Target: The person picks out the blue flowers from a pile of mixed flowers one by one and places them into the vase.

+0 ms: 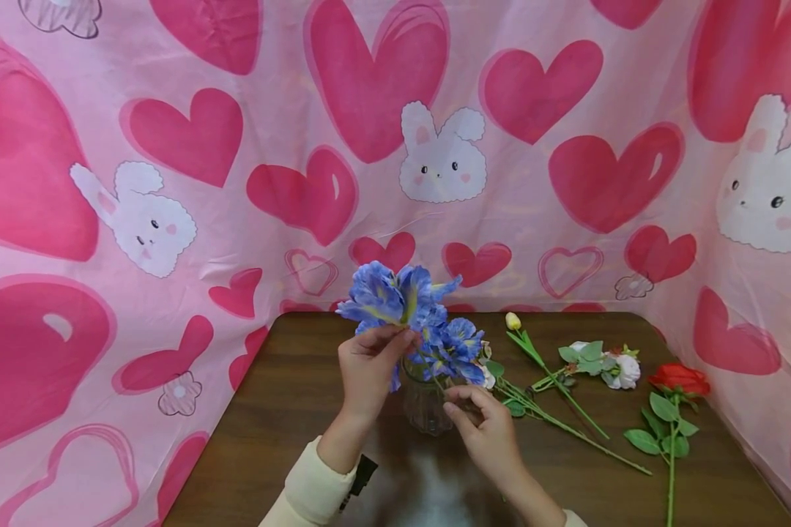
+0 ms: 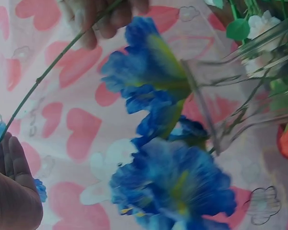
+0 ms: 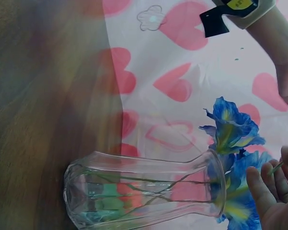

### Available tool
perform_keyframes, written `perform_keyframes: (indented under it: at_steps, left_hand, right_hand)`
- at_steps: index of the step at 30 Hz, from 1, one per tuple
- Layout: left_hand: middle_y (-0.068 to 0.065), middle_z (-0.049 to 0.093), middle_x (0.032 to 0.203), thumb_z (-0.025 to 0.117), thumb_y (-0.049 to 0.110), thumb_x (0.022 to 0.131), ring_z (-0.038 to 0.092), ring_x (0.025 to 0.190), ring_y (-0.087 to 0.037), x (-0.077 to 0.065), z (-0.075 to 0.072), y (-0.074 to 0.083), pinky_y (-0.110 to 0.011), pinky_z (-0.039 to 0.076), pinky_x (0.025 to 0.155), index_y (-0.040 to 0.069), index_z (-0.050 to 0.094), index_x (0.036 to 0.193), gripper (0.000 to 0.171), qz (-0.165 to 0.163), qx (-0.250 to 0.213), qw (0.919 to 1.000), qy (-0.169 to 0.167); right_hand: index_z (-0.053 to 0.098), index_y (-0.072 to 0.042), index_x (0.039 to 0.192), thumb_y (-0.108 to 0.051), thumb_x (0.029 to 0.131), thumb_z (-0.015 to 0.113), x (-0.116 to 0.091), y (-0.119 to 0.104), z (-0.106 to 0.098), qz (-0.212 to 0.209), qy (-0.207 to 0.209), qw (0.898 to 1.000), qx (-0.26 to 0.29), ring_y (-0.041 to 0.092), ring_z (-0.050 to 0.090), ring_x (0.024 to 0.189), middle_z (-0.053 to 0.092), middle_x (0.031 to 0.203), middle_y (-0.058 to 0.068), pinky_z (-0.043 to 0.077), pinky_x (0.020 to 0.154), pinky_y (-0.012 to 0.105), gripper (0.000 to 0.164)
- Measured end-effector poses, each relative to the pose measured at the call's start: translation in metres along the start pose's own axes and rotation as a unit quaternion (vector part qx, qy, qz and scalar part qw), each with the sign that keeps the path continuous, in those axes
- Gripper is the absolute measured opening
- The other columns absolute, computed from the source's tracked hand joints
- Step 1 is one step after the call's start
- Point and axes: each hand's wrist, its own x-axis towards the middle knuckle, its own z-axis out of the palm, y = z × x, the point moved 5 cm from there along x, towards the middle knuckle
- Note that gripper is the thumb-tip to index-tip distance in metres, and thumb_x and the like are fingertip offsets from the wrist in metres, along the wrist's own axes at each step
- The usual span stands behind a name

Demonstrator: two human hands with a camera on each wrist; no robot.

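A blue iris (image 1: 385,296) with a thin green stem (image 2: 37,81) is held between both hands above a glass vase (image 1: 428,417). My left hand (image 1: 365,366) pinches the stem close under the blossom. Lower down, the fingertips of my right hand (image 1: 488,428) grip the same stem. More blue irises (image 2: 182,184) stand in the vase, their heads outside its rim (image 3: 222,184) and their thin stems crossing inside the clear glass. In the head view the held blossom and left hand partly cover those flowers and the rim.
On the brown table (image 1: 270,417), right of the vase, lie a yellow tulip (image 1: 513,322), white flowers (image 1: 625,372) with green leaves, and a red rose (image 1: 679,379). A pink heart-and-rabbit cloth (image 1: 290,190) hangs behind the table and along its sides.
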Motion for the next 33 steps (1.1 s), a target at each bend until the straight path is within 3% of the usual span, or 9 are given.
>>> perform_keyframes:
  at_steps: [4,8,13,16,25,29,33]
  left_hand:
    - [-0.009,0.073,0.080,0.071,-0.004,0.084,0.071,0.071,-0.020,0.003,-0.002,0.012,-0.038,0.058,0.066,-0.012,0.072,0.089,0.009,0.027,0.020,0.9994,-0.001]
    - [-0.013,0.072,0.079,0.071,-0.005,0.084,0.071,0.071,-0.019,0.007,-0.002,0.025,-0.038,0.058,0.067,-0.012,0.071,0.086,0.007,0.079,0.024,0.9966,-0.009]
    - [-0.018,0.071,0.079,0.074,0.002,0.084,0.071,0.073,-0.019,0.008,-0.004,0.039,-0.037,0.057,0.067,-0.011,0.071,0.086,0.013,0.159,0.053,0.9857,-0.019]
    - [-0.017,0.072,0.080,0.076,0.007,0.083,0.071,0.074,-0.018,0.008,-0.006,0.044,-0.034,0.057,0.066,-0.009,0.073,0.088,0.017,0.191,0.079,0.9783,-0.017]
    - [-0.014,0.072,0.082,0.080,0.009,0.080,0.071,0.077,-0.019,0.008,-0.018,0.041,-0.029,0.056,0.066,-0.006,0.075,0.091,0.020,0.205,0.138,0.9688,0.016]
    - [-0.015,0.072,0.077,0.081,-0.003,0.074,0.069,0.073,-0.016,0.006,-0.021,0.032,-0.026,0.056,0.064,-0.008,0.075,0.085,0.014,0.194,0.166,0.9663,0.034]
    - [-0.015,0.068,0.067,0.077,-0.016,0.069,0.061,0.061,-0.005,0.001,-0.022,0.018,-0.019,0.052,0.056,-0.008,0.073,0.075,0.011,0.170,0.177,0.9677,0.060]
  right_hand:
    - [0.070,-0.005,0.097,0.004,0.080,0.076,-0.003,0.007,0.001,0.020,-0.023,1.000,-0.008,0.021,0.066,0.086,0.067,0.096,0.011,0.057,0.071,0.028,0.021]
    - [0.071,-0.009,0.098,0.002,0.077,0.079,-0.006,0.017,0.003,0.033,-0.044,0.998,-0.029,0.026,0.068,0.086,0.069,0.097,0.005,0.056,0.072,0.027,0.025]
    - [0.071,-0.008,0.097,-0.002,0.077,0.080,-0.008,0.030,0.002,0.045,-0.051,0.996,-0.052,0.024,0.068,0.085,0.070,0.095,0.006,0.056,0.073,0.027,0.023]
    - [0.071,-0.004,0.097,-0.002,0.078,0.080,-0.008,0.039,0.001,0.066,-0.053,0.994,-0.066,0.022,0.068,0.084,0.069,0.094,0.009,0.056,0.072,0.026,0.022]
    - [0.070,0.004,0.098,0.001,0.078,0.078,-0.002,0.066,-0.003,0.117,-0.047,0.986,-0.106,0.022,0.068,0.080,0.069,0.090,0.016,0.056,0.069,0.026,0.021]
    - [0.069,0.007,0.101,-0.002,0.079,0.078,0.002,0.072,-0.003,0.120,-0.050,0.984,-0.120,0.026,0.068,0.083,0.069,0.092,0.018,0.056,0.069,0.026,0.025]
    - [0.067,0.007,0.105,-0.006,0.080,0.078,0.006,0.078,-0.002,0.132,-0.056,0.981,-0.134,0.029,0.068,0.090,0.069,0.098,0.019,0.056,0.072,0.030,0.030]
